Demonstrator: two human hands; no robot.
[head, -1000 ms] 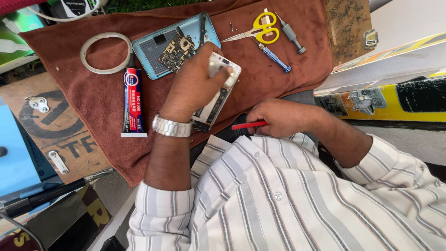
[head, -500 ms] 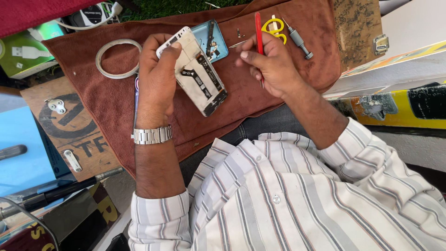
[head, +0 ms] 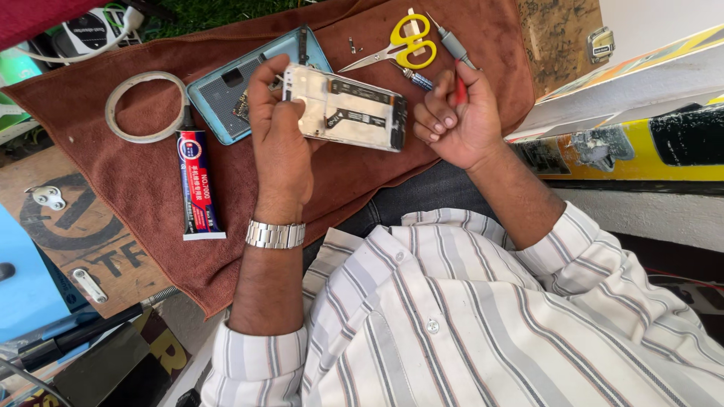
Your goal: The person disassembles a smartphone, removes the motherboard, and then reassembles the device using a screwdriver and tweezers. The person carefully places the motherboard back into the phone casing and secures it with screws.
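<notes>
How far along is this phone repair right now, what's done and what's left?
Done: the pale opened phone frame is apart from its light-blue back cover, which lies on the brown cloth. In hand: the left hand grips the frame, and the right hand holds a red-handled tool. Left: the red-and-blue glue tube lies untouched, so closing up isn't done.

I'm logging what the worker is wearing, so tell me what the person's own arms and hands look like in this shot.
Both hands are bare, no gloves. The left hand has a silver metal link wristwatch at the wrist. Both arms wear a white shirt with grey and tan stripes, sleeves rolled up to about the elbow. No rings show on the right hand.
</notes>
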